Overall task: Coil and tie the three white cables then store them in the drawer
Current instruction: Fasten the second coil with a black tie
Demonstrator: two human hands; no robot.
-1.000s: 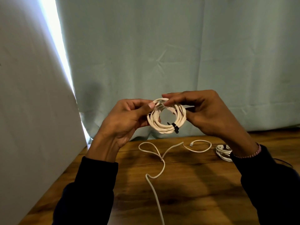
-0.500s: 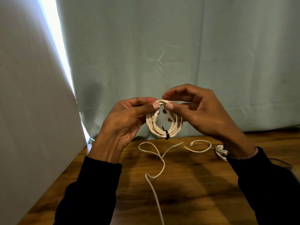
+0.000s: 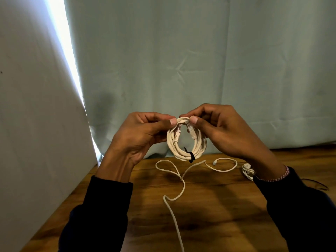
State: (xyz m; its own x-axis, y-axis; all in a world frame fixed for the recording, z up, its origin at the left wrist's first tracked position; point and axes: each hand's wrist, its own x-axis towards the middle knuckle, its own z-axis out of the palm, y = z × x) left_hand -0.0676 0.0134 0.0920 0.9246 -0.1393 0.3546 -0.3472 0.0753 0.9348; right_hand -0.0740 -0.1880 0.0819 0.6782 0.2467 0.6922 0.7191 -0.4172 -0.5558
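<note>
Above wooden table (image 3: pixel 209 211), left hand (image 3: pixel 138 137) and right hand (image 3: pixel 223 131) pinching coiled ethernet cable (image 3: pixel 183 151), black tie (image 3: pixel 190 155) already on. Probably tucking plugs; next, coiling loose cable (image 3: pixel 179 179).

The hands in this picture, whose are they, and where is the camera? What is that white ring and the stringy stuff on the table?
There is no machine here, just a person. The camera sits on the person's head and looks forward and down, so you see what they see: their own two arms in dark sleeves.

The left hand and the right hand are lifted above the table. Together they pinch the top of a coil, a white cable wound into a ring. Its two plug ends hang inside the ring, and a black tie wraps its bottom.

On the wooden table lies a loose cable, not wound up yet. Another small white bundle peeks out behind the right wrist; most of it is hidden.

Behind everything hangs a pale curtain.
</note>
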